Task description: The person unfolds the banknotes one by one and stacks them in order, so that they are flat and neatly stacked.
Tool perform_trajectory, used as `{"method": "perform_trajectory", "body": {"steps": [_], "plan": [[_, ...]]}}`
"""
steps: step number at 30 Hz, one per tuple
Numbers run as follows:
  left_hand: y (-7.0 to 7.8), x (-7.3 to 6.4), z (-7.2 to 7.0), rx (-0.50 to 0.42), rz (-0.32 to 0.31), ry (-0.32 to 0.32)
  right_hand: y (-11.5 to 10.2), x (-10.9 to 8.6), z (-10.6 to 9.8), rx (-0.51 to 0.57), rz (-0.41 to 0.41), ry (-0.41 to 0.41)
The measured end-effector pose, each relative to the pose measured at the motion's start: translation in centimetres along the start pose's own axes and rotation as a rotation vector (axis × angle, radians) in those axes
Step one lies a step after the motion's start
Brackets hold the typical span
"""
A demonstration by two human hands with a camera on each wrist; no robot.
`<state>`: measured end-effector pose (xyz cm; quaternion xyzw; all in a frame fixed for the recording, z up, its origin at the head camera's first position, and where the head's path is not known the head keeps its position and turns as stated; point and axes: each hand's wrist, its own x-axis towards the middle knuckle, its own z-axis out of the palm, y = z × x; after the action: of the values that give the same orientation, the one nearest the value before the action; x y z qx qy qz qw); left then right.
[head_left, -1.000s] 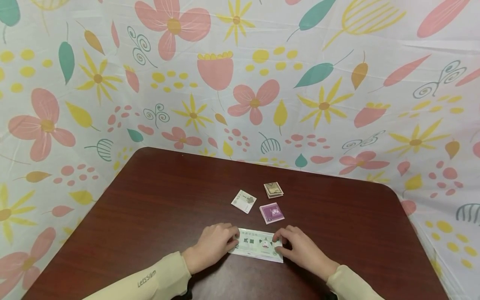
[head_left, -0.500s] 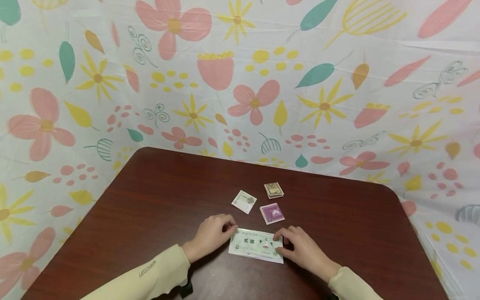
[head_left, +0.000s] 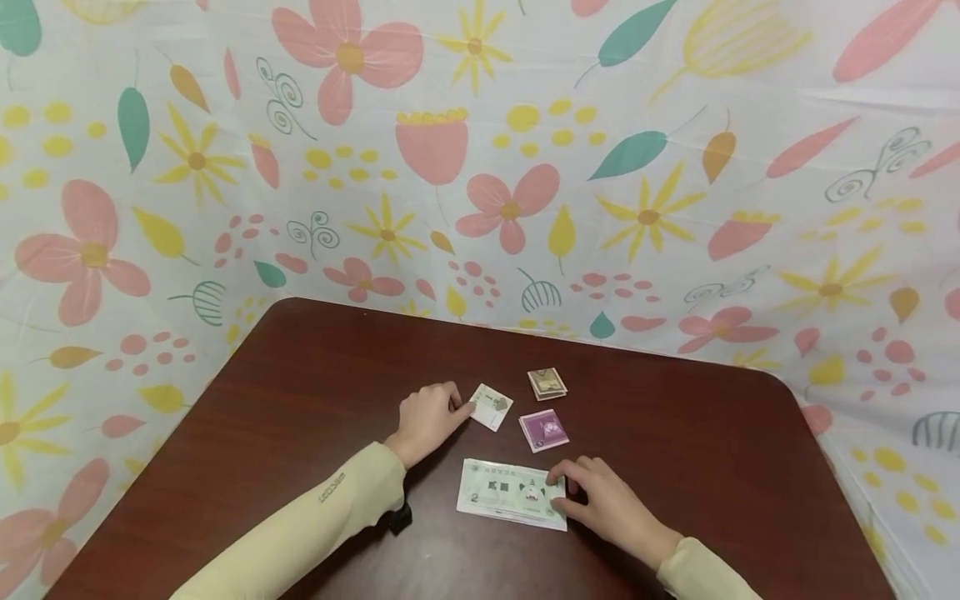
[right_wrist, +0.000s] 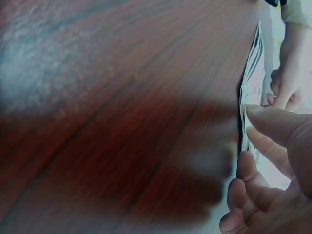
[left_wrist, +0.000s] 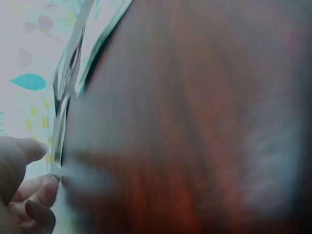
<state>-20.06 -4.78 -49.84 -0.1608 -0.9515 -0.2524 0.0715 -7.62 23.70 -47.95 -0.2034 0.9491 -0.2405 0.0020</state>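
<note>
Flat on the brown table [head_left: 337, 367] lies a stack of green-printed play banknotes [head_left: 498, 493], the top one marked 2. My right hand [head_left: 603, 504] rests at its right end; in the right wrist view thumb and index tips touch the stack's edge [right_wrist: 249, 83]. My left hand [head_left: 429, 421] is stretched out to a pale folded banknote [head_left: 492, 408], thumb tip right at its left edge. The left wrist view shows a gap between thumb and fingers [left_wrist: 41, 190] beside the note's edge.
A purple folded banknote [head_left: 545, 430] lies behind the green stack. Further back is a small brown folded banknote pile [head_left: 547, 383]. A flower-printed cloth [head_left: 480, 167] hangs along the table's far and side edges.
My left hand has left the green stack's left end and moved up and away to the pale folded banknote. The right hand stays at the stack's right end.
</note>
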Motion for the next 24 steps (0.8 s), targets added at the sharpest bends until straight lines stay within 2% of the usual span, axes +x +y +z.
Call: {"method": "perform_trajectory", "body": {"steps": [6, 11, 16, 24], "plan": [[0.23, 0.78, 0.1, 0.037, -0.061, -0.088, 0.16, 0.31, 0.06, -0.004, -0.005, 0.003], [0.39, 0.97, -0.03, -0.014, -0.101, -0.131, 0.36, 0.41, 0.08, 0.022, -0.006, -0.015], [0.38, 0.97, 0.03, -0.098, -0.141, -0.15, 0.55, 0.34, 0.11, 0.039, -0.014, -0.019], [0.08, 0.79, -0.51, -0.212, -0.135, -0.127, 0.68, 0.46, 0.14, 0.046, -0.045, -0.01]]}}
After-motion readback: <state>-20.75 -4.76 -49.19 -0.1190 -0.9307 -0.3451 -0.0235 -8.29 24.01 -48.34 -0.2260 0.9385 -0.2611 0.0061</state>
